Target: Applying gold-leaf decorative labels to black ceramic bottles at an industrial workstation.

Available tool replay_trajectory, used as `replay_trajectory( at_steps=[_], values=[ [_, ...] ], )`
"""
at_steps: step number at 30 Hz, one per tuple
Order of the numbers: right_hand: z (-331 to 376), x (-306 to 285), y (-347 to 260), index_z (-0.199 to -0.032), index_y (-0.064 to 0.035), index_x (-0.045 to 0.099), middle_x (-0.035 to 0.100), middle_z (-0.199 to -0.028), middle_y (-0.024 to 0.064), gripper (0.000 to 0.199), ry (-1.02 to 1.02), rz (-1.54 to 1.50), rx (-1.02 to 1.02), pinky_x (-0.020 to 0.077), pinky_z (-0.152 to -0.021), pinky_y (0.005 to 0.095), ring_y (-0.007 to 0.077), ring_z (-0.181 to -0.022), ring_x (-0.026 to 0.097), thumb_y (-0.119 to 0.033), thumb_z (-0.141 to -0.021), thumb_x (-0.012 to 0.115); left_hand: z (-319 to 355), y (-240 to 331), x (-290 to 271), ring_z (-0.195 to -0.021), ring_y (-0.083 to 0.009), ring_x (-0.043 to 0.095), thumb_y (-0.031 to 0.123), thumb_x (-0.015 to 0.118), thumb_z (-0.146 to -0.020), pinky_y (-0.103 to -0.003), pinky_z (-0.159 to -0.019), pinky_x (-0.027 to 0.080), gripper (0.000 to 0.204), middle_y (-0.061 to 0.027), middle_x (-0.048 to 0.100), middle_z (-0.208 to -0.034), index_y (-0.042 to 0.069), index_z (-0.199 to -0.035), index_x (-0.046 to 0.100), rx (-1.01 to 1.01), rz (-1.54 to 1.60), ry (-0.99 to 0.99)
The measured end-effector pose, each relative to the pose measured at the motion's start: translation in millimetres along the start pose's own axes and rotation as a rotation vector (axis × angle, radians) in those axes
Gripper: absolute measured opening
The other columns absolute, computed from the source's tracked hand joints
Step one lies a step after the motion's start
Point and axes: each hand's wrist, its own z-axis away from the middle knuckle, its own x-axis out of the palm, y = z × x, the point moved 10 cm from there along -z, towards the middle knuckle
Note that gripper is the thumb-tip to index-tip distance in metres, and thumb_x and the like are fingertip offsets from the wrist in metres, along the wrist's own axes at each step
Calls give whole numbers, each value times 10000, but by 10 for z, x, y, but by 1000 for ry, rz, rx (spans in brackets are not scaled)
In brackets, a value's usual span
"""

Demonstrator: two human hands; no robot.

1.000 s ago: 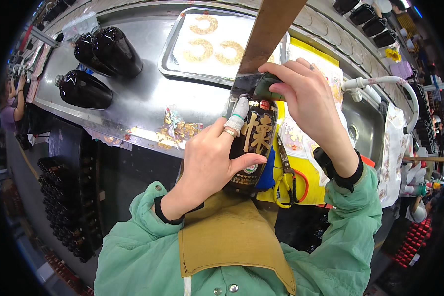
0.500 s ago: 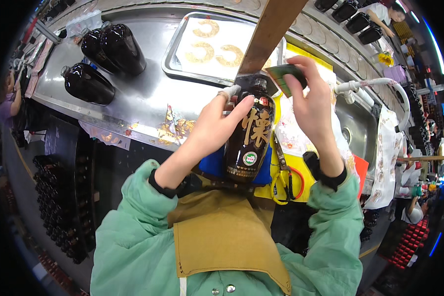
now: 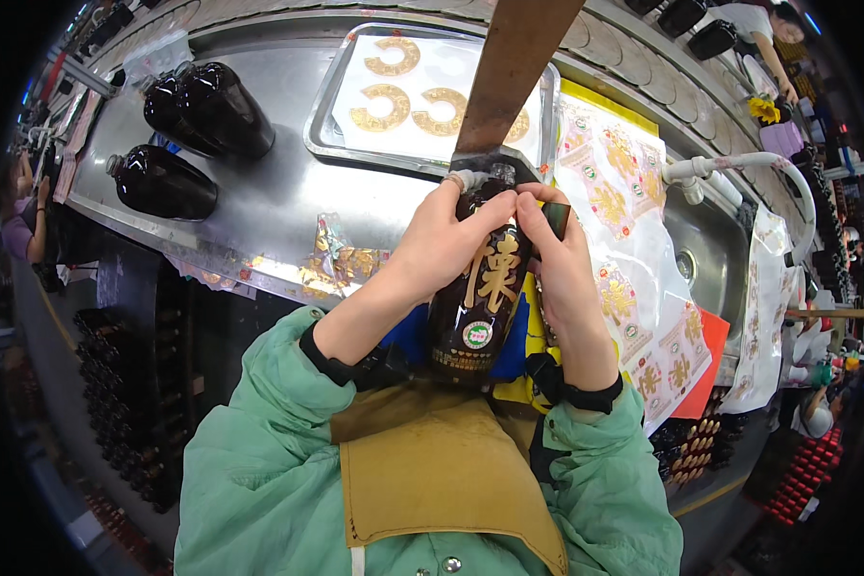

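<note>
Lowered and drawn inward since half a second ago, the right hand has been brought from the right of the dark bottle onto its shoulder, with the green card carried along in its fingers. The left hand has been slid slightly toward the neck.

The hands are now set together, thumb tips almost meeting on the front of the bottle just below its neck. By the left hand the shoulder is held from the left, the thumb laid across the front; the fingers behind are partly hidden. The card is gripped in the right hand, and how firmly it is pressed cannot be told. The bottle is laid between both wrists, neck pointing far, base near the brown apron, over a blue cloth.

Just beyond the neck, a wooden board is seen. To the far left of it, a metal tray is placed, holding a white sheet with gold crescents. Three more bottles are kept at the left. On the right, printed sheets are spread beside a sink.
</note>
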Motion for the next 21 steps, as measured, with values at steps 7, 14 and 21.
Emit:
replay_trajectory(
  at_steps=[7,14,21],
  values=[
    [2,-16,7,-1237,-42,613,653,-921,-6,360,5,10,7,486,-795,222,65,-866,605,-273,-995,744,9,2,26,-1016,-121,685,270,614,-1060,-289,-870,565,366,-70,702,-1151,1,-1308,589,-43,160,-108],
    [-15,-31,22,-1254,-122,622,689,-1059,-14,318,-23,77,0,489,-748,222,51,-944,640,-318,-1016,701,53,-23,40,-1060,-117,660,286,586,-1083,-293,-908,557,405,-62,681,-1199,0,-1369,561,-44,272,-174],
    [-1,-83,78,-1263,-36,612,679,-969,9,372,3,22,16,487,-857,230,64,-938,622,-266,-1000,738,32,-56,-24,-1154,-133,642,271,532,-1109,-310,-989,532,429,-76,661,-1295,-1,-1439,519,6,202,-222]
  ],
)
